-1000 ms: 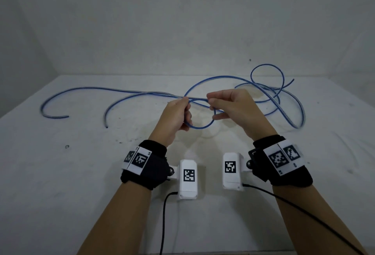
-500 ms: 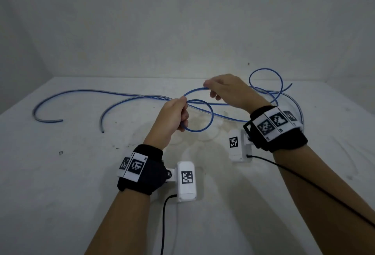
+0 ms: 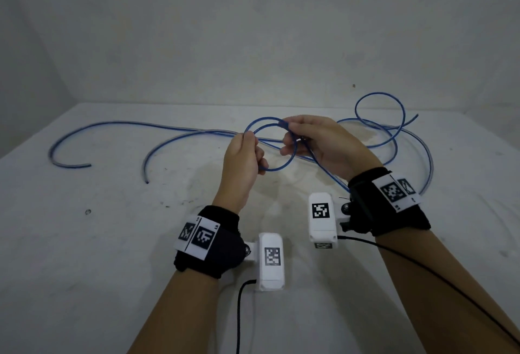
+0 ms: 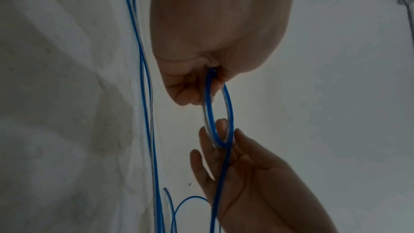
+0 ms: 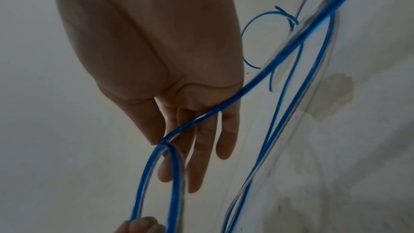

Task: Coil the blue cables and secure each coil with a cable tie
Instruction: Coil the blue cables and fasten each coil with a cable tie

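A long blue cable (image 3: 118,122) lies sprawled across the white table (image 3: 84,269), its two free ends at the left and loose loops at the far right. Above the middle of the table my left hand (image 3: 253,139) grips a small coil (image 3: 274,169) of about two turns at its left side; the left wrist view shows the coil (image 4: 230,111) leaving the curled fingers. My right hand (image 3: 287,128) pinches the cable at the top of the coil between thumb and forefinger. In the right wrist view the cable (image 5: 280,54) runs across the right hand's fingers (image 5: 201,148) into the coil (image 5: 173,174).
White walls (image 3: 253,43) close the table at the back and both sides. White camera boxes (image 3: 322,215) hang from both wrists, with black cords (image 3: 239,311) trailing toward me. A faint stain (image 3: 365,139) marks the table under the cable's right loops.
My right hand, stretched out to the far right half a second ago, has come back to the left hand with more cable. The coil now shows a second turn.
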